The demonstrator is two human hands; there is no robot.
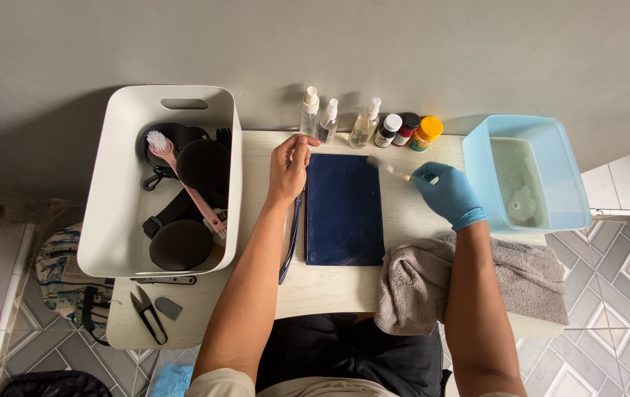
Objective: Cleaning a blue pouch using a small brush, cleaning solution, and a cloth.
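A dark blue flat pouch (344, 209) lies in the middle of a pale table (329, 290), with its strap (290, 242) trailing down its left side. My bare left hand (287, 167) rests at the pouch's top left corner, fingers on its edge. My right hand (447, 192) wears a blue glove and holds a small brush (390, 170) whose blurred tip hangs over the pouch's top right corner.
A white bin (109, 213) at left holds brushes and black round pads. Spray bottles (326, 119) and small jars (407, 131) line the wall. A light blue tub (528, 180) of water sits at right. A grey towel (418, 283) lies near the front edge, snips (148, 315) at front left.
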